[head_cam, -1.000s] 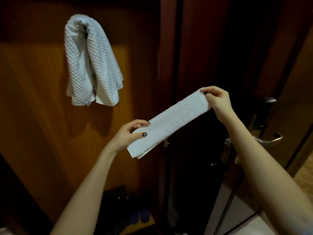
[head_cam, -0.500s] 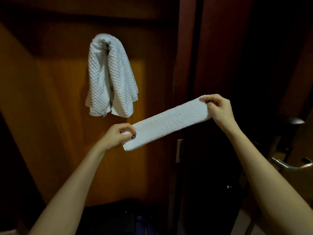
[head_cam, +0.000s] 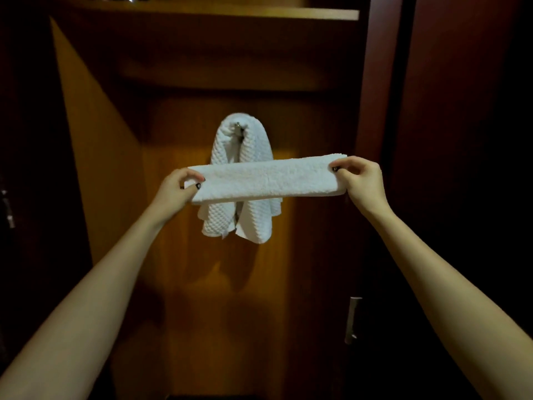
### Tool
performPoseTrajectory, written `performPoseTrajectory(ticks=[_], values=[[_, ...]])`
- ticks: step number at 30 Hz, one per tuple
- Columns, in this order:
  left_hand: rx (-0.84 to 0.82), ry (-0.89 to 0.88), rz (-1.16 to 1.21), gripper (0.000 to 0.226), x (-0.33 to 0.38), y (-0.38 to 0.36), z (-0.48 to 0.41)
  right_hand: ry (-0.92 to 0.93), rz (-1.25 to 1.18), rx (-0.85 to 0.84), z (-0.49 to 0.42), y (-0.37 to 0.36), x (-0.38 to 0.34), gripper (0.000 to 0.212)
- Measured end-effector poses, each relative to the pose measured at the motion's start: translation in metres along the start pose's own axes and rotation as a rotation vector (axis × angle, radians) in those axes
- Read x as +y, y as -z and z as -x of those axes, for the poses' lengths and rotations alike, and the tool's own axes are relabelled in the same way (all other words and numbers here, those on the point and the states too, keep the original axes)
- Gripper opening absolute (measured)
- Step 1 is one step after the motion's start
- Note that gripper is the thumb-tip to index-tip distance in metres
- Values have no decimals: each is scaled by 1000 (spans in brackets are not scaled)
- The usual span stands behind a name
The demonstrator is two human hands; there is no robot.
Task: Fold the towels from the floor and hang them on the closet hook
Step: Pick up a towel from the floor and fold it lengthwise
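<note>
We hold the folded towel [head_cam: 268, 179] stretched level between both hands, our left hand [head_cam: 181, 187] pinching one short end and our right hand [head_cam: 359, 180] pinching the other; each grip is thumb against fingertips, so the narrow band does not unfold. It sits in the air just in front of the waffle towel [head_cam: 253, 223] already draped over the hook [head_cam: 238, 126] on the closet [head_cam: 317, 125] back panel, likely centred so both halves drop evenly
</note>
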State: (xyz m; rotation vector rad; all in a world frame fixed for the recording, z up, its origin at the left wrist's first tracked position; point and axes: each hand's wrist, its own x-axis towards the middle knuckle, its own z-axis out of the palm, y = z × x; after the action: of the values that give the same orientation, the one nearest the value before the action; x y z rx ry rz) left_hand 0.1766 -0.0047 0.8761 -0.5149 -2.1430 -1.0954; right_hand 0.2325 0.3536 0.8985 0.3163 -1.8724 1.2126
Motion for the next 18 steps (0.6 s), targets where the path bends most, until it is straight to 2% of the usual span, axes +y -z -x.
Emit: performPoseTrajectory(ticks=[6, 9, 14, 18], values=[[117, -30, -34, 20, -17, 20, -51, 72, 74, -55, -53, -48, -5, 29], [176, -68, 41, 21, -23, 35, -84, 49, 1, -105, -86, -73, 0, 39], [209, -109, 55, 26, -35, 44, -154, 51, -105, -12, -154, -114, 7, 39], [202, -119, 50, 27, -52, 45, -217, 3, -176, -9, -211, -144, 18, 40]])
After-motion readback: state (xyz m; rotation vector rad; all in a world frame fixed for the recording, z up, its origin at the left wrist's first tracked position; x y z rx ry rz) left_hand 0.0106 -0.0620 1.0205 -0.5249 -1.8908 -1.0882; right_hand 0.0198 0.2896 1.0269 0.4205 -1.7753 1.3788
